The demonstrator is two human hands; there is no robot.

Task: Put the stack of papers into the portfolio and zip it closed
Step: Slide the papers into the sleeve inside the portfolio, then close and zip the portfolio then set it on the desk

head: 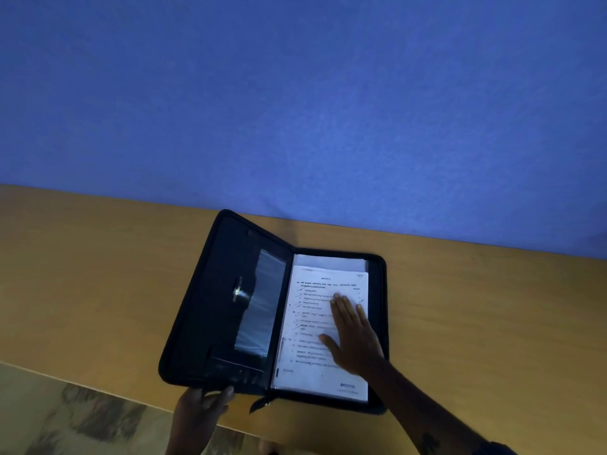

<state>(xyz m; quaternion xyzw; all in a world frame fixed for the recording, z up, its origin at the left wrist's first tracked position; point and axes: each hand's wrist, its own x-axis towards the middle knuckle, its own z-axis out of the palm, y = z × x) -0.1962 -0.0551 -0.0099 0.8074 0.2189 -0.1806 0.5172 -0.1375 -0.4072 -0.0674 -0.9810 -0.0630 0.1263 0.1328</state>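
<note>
The black portfolio (230,310) is lying open on the wooden table (460,290), its far edge near the blue wall (295,93). The left cover is standing tilted up from the spine; the right half is lying flat. The stack of papers (312,326) is sitting inside the right half, printed side up, with a further white sheet showing just beyond its top edge.

The right hand (353,336) is lying palm down on the papers, fingers straight and slightly spread, thumb out to the left, gripping nothing. Its forearm is reaching in from the lower right across the portfolio's near corner.

The left hand (202,405) is coming up from below the table edge, fingers curled over the near edge of the raised cover, holding it. The zipper pull (261,403) is hanging at the near end of the spine, just right of that hand; the zip is standing undone.
</note>
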